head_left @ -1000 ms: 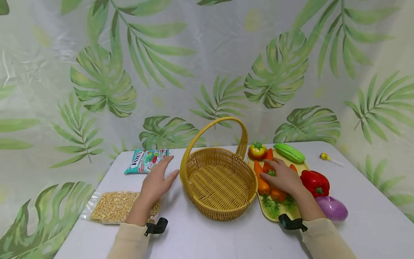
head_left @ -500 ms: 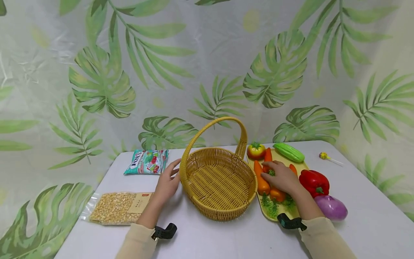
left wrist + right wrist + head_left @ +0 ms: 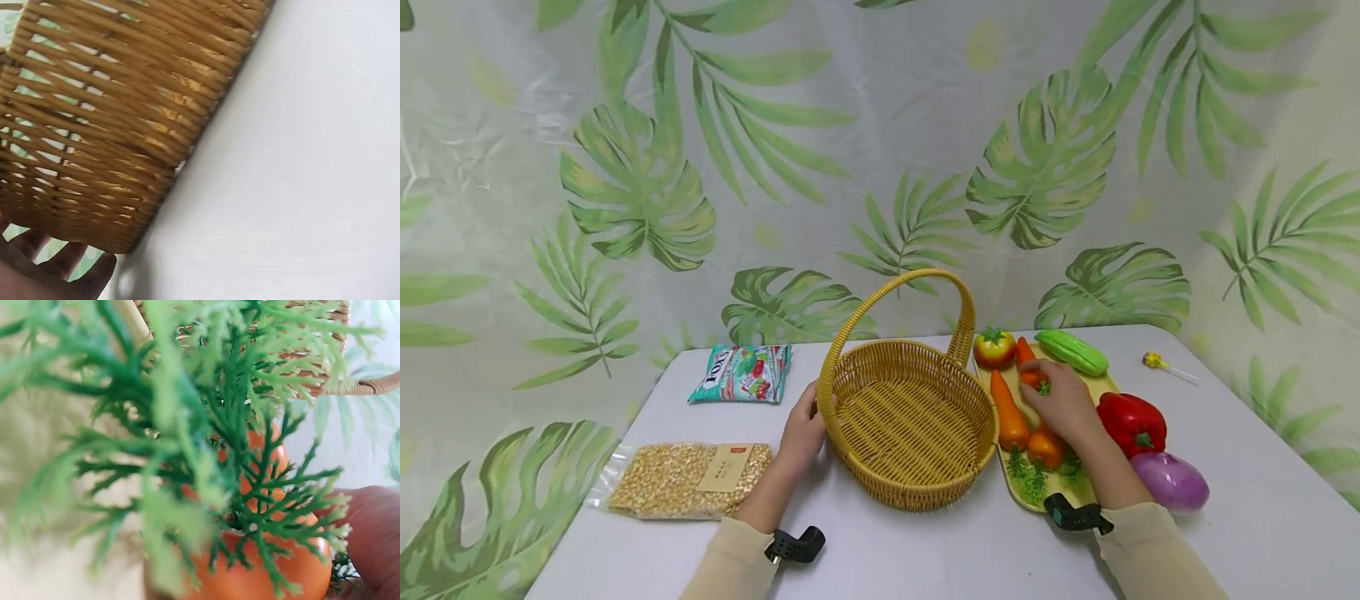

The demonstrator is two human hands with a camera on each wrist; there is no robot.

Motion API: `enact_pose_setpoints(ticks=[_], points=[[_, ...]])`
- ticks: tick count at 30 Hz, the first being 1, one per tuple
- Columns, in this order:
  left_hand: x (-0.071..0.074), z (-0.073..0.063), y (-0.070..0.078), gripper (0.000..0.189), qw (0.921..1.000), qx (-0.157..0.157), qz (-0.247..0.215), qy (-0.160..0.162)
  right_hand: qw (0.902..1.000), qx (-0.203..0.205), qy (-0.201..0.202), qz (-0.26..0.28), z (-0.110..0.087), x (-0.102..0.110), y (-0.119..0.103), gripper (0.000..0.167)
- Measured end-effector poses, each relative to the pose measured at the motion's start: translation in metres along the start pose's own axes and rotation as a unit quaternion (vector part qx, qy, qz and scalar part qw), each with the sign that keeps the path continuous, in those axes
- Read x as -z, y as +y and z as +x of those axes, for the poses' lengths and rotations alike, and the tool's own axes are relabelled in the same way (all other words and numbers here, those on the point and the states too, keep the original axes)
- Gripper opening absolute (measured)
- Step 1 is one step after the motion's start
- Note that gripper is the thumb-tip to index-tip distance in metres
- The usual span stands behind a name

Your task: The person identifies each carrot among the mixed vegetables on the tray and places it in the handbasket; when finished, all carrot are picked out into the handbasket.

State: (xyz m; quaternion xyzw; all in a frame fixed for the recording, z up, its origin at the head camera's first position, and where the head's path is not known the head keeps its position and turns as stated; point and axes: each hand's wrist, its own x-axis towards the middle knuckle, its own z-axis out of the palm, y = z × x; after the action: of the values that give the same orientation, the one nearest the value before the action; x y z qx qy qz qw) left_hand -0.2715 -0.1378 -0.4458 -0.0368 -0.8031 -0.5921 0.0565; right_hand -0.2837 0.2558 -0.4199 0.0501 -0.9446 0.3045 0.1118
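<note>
A wicker basket [image 3: 910, 492] with a tall arched handle stands in the middle of the table. My left hand [image 3: 805, 433] holds its left side near the foot of the handle; in the left wrist view, curled fingers [image 3: 97, 275] lie against the woven outer wall [image 3: 125, 94]. Over the yellow tray [image 3: 1101, 386], my right hand [image 3: 1063, 404] pinches a slim orange-red carrot [image 3: 1030, 372] near its green top. Another carrot [image 3: 1009, 417] lies on the tray beside the basket. Leafy green tops [image 3: 237, 456] and an orange carrot end [image 3: 275, 575] fill the right wrist view.
A yellow-red tomato [image 3: 995, 348] and a green ridged vegetable [image 3: 1072, 352] sit at the tray's back. Right of it lie a red bell pepper [image 3: 1131, 423], a purple eggplant [image 3: 1171, 482] and a lollipop [image 3: 1168, 367]. Leftward are a candy bag [image 3: 741, 375] and a corn kernel bag [image 3: 662, 481].
My left hand has moved right, from above the bags onto the basket's left side. My right hand has closed on the slim carrot, whose green top has shifted slightly up and right.
</note>
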Motion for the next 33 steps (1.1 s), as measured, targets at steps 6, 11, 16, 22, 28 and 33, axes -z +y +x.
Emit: enact_pose_setpoints(ticks=[6,11,16,22,28,33], points=[[-0.006,0.000,-0.004,0.046,0.9991,0.005,-0.042,0.010,0.9982,-0.026,0.053,-0.003,0.000,0.003,-0.001,0.033],[-0.008,-0.004,-0.002,0.046,0.9982,0.012,-0.056,0.019,0.9943,-0.048,0.095,-0.004,-0.001,0.004,-0.005,0.031],[-0.009,-0.005,-0.001,0.045,0.9980,0.009,-0.059,0.022,0.9918,-0.051,0.117,0.006,-0.002,0.010,-0.008,0.028],[-0.009,-0.004,-0.004,0.047,0.9981,0.013,-0.059,0.013,0.9912,-0.049,0.121,0.023,-0.003,0.025,-0.013,0.032],[-0.009,-0.005,-0.006,0.049,0.9977,0.018,-0.066,0.009,0.9954,-0.046,0.073,0.042,-0.005,0.041,-0.018,0.043],[-0.009,-0.005,-0.010,0.047,0.9968,0.008,-0.079,-0.001,0.9960,-0.049,0.037,0.065,-0.008,0.059,-0.022,0.044]])
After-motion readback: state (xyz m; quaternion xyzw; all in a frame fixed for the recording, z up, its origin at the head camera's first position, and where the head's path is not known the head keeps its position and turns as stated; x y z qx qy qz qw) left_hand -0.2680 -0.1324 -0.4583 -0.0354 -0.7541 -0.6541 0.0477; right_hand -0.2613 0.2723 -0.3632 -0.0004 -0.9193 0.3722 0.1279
